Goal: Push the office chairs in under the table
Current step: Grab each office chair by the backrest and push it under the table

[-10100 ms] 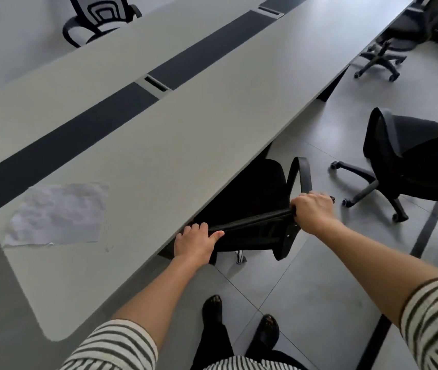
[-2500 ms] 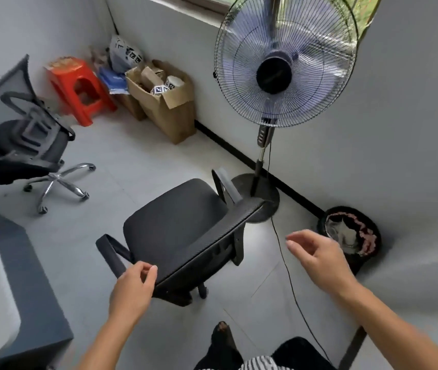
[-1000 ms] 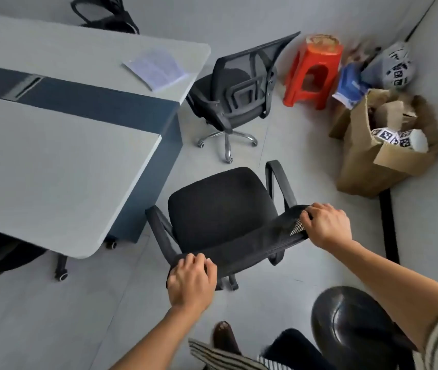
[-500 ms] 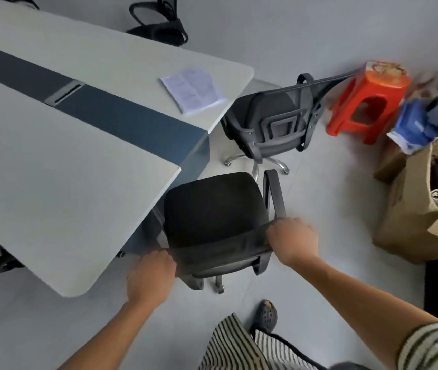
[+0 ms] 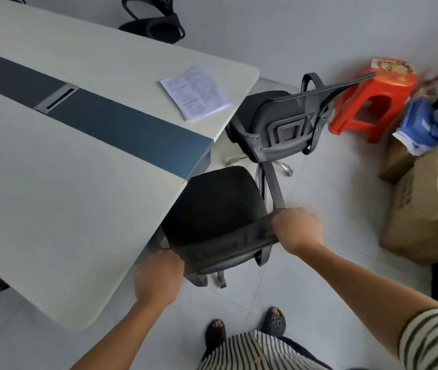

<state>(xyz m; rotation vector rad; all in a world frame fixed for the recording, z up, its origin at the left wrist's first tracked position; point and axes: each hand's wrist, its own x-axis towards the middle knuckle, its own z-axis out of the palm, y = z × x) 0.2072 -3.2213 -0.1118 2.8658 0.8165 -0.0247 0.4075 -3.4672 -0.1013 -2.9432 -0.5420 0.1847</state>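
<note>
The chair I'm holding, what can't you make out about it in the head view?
Head view:
- Table-side armrest of the chair: mostly under the table.
- Its wheels: covered by the seat; only two legs show.
- Fingertips of left hand and right hand: curled over the backrest, motion-blurred.

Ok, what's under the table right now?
The black chair has one side of its seat under the table, left hand and right hand gripping its backrest. The tabletop hides most of that side's armrest and whatever sits further in.
</note>
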